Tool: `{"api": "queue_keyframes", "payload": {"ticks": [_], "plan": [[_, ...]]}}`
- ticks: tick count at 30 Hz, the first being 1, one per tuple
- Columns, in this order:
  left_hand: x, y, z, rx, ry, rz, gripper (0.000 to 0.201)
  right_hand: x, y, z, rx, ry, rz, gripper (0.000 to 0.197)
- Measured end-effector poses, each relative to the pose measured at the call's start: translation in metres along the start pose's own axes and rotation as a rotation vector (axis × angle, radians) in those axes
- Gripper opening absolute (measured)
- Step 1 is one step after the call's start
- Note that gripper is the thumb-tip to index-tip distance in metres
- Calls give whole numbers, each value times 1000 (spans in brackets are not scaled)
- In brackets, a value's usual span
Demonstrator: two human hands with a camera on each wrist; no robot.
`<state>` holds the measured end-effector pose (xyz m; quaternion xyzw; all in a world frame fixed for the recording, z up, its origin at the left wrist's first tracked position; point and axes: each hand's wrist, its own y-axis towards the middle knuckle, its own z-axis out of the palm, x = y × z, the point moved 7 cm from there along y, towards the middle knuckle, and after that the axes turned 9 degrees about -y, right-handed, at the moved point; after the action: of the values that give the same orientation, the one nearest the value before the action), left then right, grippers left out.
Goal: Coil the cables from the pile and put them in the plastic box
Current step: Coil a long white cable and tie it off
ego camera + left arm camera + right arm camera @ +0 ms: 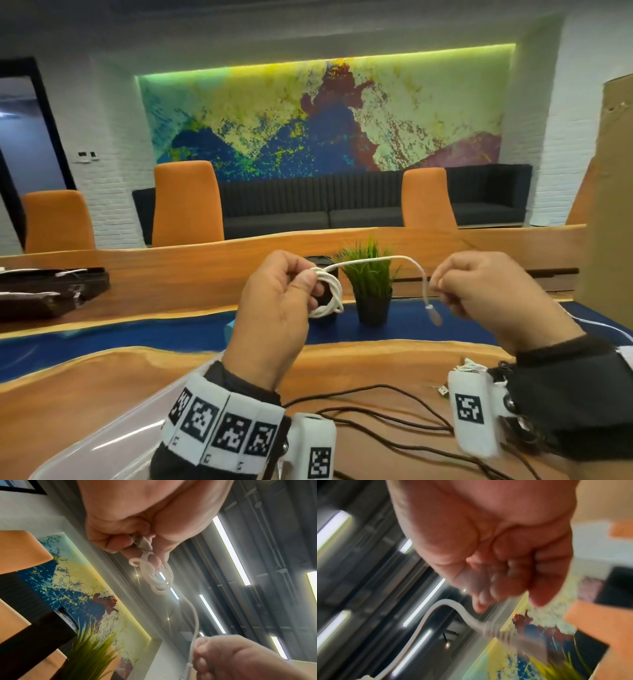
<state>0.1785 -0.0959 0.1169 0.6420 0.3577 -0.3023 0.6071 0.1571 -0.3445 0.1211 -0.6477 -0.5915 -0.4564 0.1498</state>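
Below the left hand [274, 308], one clear plastic box [113, 431] sat on the bench [85, 377], its contents hidden. That hand gripped one coiled white cable [329, 294]; the right hand [493, 301] pinched its free end. Dark cables [387, 421] lay below both hands.

An office meeting room: a long wooden surface [205, 270], orange chairs [186, 205] at twelve o'clock, dark sofa [308, 205], big mural [322, 116] behind.

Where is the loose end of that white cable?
In the head view, right of centre: its plug hangs below the right hand, beside the potted plant.
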Motion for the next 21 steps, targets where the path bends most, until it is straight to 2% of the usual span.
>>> {"api": "queue_keyframes", "payload": {"ticks": [1, 4, 6, 7, 8, 11, 15, 18, 21], "plan": [[0, 1, -3, -15, 5, 3, 15, 8, -2, 0, -7, -99, -73, 24], [-4, -6, 9, 54, 36, 29, 15, 55, -25, 6, -74, -65, -402, 12], [-6, -12, 21, 108, 21, 52, 13, 75, -38, 28, 1, -211, -559, 37], [-5, -14, 25, 113, 4, 61, 13, 78, -41, 40, 36, -286, -596, 40], [-5, -15, 27, 108, -13, 64, 12, 78, -42, 47, 59, -312, -603, 37], [-4, -16, 28, 91, -29, 69, 12, 67, -36, 52, 92, -187, -521, 24], [-6, -20, 35, 77, 77, 153, 10, 57, -30, 50, 148, -14, -424, 14], [-8, -20, 37, 73, 129, 192, 8, 55, -29, 48, 161, 82, -398, 15], [-7, -18, 34, 102, 94, 137, 9, 56, -29, 50, 144, 104, -416, 23]]}}
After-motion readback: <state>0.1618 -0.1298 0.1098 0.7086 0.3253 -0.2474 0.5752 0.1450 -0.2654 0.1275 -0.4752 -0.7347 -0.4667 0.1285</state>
